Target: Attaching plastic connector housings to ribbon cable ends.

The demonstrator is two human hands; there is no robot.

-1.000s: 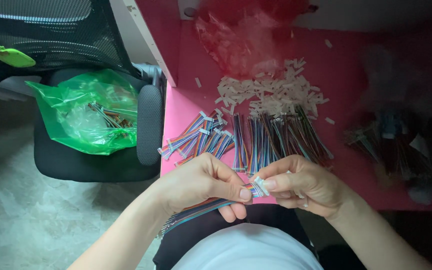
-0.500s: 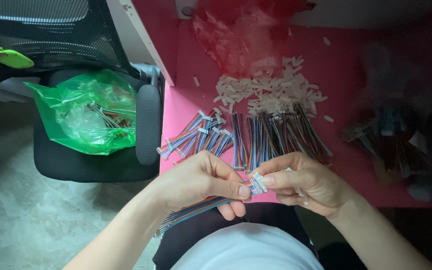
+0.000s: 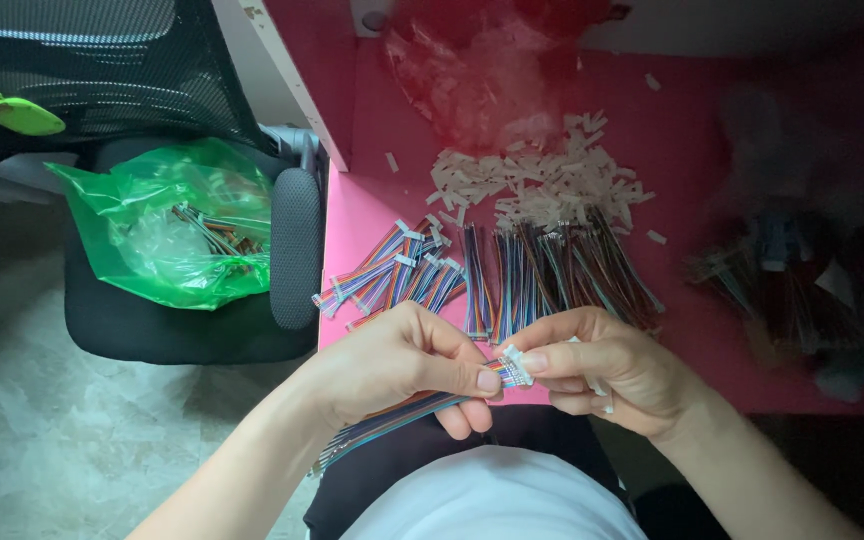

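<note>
Bench [image 3: 712, 150]: pink. Wire bundles [image 3: 542, 275]: multicoloured stripes. Connector pile [image 3: 532, 180]: white. Bag [image 3: 167, 225]: translucent green. Chair [image 3: 297, 245]: black mesh.

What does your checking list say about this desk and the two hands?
Surface: pink table, mostly covered.
Job's things: multicoloured ribbon cable in left hand; small white connector at its end, pinched by right hand.
Clutter: heap of white connectors; row of finished cables; clear plastic bag; blurred dark bundles at right.
Fingers: both hands closed, meeting at the connector.
Cables: nothing seen besides the ribbon cables.
Surroundings: black chair holding green bag; pale floor.
</note>
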